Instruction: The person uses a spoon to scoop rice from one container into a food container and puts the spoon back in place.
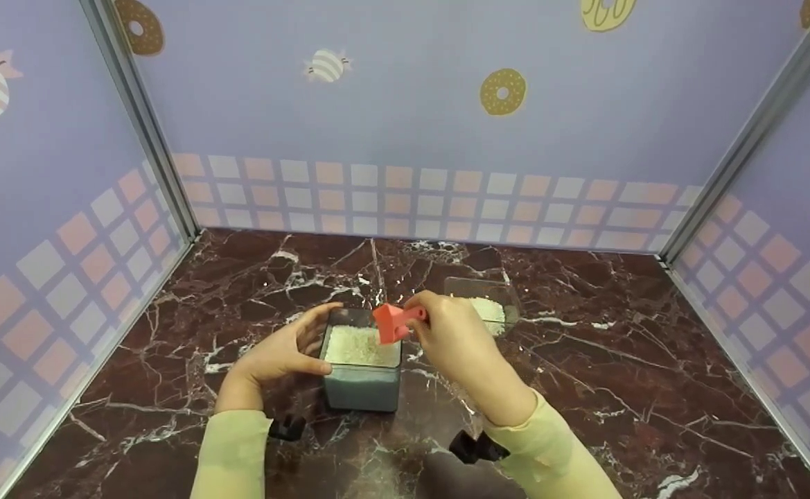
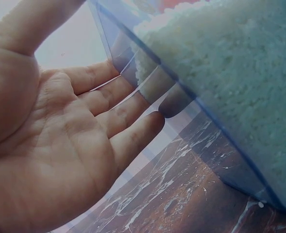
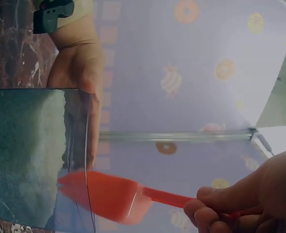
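Observation:
A clear square container (image 1: 362, 371) nearly full of white rice (image 1: 359, 346) stands on the marble table (image 1: 585, 367). My left hand (image 1: 287, 350) cups its left wall, thumb in front and fingers (image 2: 128, 104) round the side of the container (image 2: 220, 111). My right hand (image 1: 450, 333) pinches the handle of a small red scoop (image 1: 394, 321), whose bowl hangs over the container's right rim. In the right wrist view the scoop (image 3: 113, 194) reaches across the clear wall (image 3: 82, 155) above the rice (image 3: 24, 145). A second clear container (image 1: 484, 305) with some rice stands behind my right hand.
Lilac panels with doughnut and sweet prints (image 1: 502, 91) wall in the table on three sides. Black wrist cameras (image 1: 287, 427) sit on both yellow sleeves.

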{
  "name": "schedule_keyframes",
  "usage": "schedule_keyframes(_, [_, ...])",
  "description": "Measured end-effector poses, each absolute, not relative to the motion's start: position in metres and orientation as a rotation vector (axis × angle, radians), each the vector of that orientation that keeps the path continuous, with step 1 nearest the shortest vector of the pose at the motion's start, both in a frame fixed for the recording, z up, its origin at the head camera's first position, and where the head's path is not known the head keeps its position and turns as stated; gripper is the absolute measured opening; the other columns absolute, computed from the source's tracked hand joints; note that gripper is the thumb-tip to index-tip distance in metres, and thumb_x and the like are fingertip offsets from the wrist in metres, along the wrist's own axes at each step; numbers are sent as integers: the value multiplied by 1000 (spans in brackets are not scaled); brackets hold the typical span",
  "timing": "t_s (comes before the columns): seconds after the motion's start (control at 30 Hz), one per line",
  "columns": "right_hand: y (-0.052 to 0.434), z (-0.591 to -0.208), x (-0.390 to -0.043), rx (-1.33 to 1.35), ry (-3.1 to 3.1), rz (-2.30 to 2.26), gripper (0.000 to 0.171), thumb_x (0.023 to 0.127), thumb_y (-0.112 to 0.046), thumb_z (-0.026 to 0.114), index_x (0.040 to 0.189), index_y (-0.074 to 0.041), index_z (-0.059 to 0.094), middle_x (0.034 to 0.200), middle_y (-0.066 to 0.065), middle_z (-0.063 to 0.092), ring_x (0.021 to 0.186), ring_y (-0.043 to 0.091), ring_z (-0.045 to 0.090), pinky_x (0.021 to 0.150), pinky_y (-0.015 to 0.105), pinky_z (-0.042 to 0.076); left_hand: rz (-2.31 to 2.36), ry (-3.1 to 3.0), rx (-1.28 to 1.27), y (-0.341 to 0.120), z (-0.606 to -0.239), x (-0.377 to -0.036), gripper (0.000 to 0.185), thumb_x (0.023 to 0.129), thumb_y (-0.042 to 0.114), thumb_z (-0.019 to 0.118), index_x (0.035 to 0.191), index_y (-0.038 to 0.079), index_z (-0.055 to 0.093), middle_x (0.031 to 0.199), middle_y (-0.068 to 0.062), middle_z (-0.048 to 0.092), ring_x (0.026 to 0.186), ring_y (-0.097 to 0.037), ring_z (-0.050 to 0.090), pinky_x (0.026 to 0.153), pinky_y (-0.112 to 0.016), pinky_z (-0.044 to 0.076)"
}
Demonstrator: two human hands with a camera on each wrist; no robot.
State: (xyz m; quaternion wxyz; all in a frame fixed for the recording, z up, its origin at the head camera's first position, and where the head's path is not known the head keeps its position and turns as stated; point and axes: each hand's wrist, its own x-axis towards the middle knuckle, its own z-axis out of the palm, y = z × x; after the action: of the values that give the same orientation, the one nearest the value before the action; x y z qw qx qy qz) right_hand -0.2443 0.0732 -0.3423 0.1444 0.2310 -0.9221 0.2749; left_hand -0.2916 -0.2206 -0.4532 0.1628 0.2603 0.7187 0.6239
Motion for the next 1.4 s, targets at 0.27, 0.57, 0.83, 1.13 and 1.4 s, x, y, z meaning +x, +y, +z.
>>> schedule_keyframes(0.27, [66,-352,-252,686,-2768,849,11,92,-2,69,101,-4,76,85,10,75,61,14,51,55,26,45,1774,2058,737,-220,-453,-291,107,80,7,84,163,4,16,170,-25,17,158,-44,14,129,-57,15])
schedule_keyframes(0.57, [81,-373,-273,655,-2808,1410,14,91,3,69,101,0,78,73,10,72,57,8,59,49,16,47,1789,2051,740,-220,-454,-292,107,79,5,84,163,4,17,169,-27,16,157,-49,12,129,-59,14])
schedule_keyframes(0.83, [86,-404,-285,538,-2687,1819,15,93,1,68,106,5,76,73,7,71,62,10,63,56,16,54,1782,2057,733,-220,-454,-291,106,79,5,83,162,4,17,169,-28,17,158,-45,15,129,-57,15])
schedule_keyframes(1.13, [80,-419,-283,473,-2568,2083,20,93,4,67,111,10,72,75,3,69,64,6,62,61,17,58,1779,2057,724,-219,-452,-290,106,80,6,84,163,7,18,171,-23,16,159,-44,13,129,-56,15])
schedule_keyframes(1.4, [80,-424,-282,381,-2467,2294,23,94,6,65,115,13,69,75,0,64,64,6,61,63,19,60,1779,2059,733,-220,-452,-290,106,80,5,84,163,3,16,169,-24,20,159,-43,15,129,-55,17])
